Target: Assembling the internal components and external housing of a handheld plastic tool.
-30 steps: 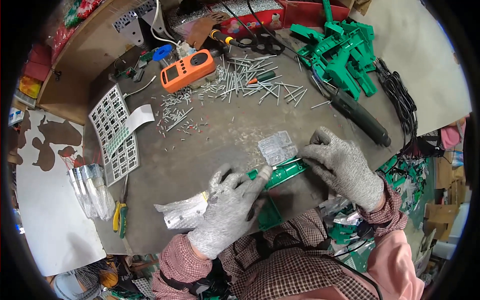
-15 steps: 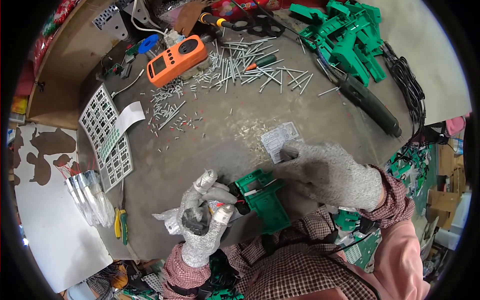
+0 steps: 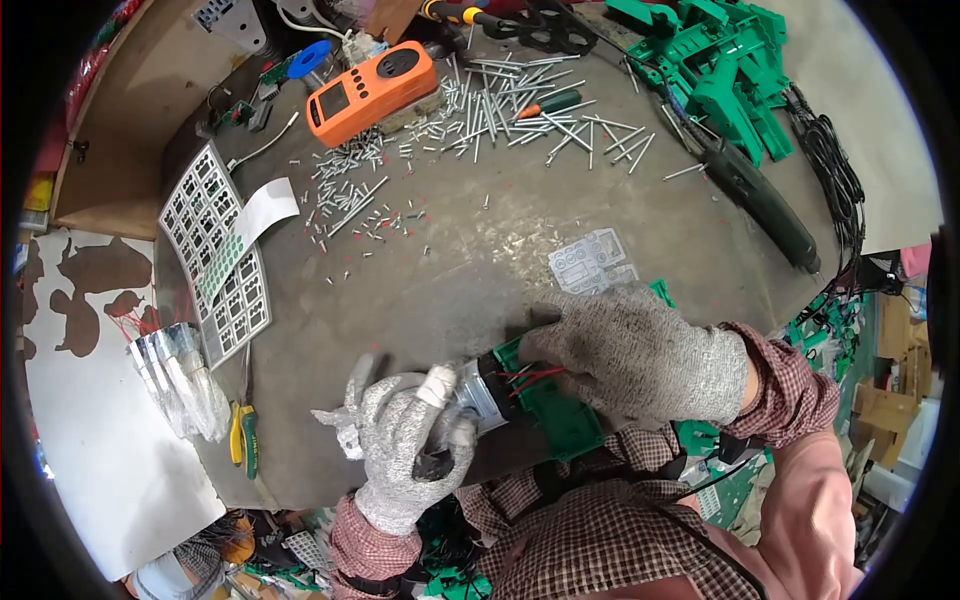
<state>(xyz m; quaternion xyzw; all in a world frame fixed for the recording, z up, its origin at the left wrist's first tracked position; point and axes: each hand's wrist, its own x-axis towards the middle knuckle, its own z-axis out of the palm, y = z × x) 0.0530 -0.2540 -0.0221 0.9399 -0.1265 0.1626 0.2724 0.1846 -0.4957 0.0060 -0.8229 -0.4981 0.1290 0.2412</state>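
Note:
My left hand (image 3: 408, 435), in a grey knit glove with white wraps on the fingertips, curls its fingers around the back end of a silver cylindrical motor (image 3: 483, 396). The motor's dark front end lies against a green plastic housing (image 3: 565, 418). Thin red wires (image 3: 535, 377) run from the motor towards my right hand (image 3: 640, 355). That gloved hand is closed over the housing's upper part, fingertips bent down at its edge. Beneath the palm, part of the housing is hidden. Beside my left hand sticks out a bit of clear plastic wrap (image 3: 348, 440).
Behind my hands lie a printed sticker sheet (image 3: 590, 262), scattered screws (image 3: 370, 215) and long bolts (image 3: 500, 100). An orange meter (image 3: 372, 92) stands at the back. To the right rest a dark electric screwdriver (image 3: 765, 205) and piled green housings (image 3: 720, 75); pliers (image 3: 244, 440) lie left.
The motor has come into sight, lying against the housing with its red wires showing. My left hand has turned over it, and my right hand has closed in on the housing. The view has shifted slightly.

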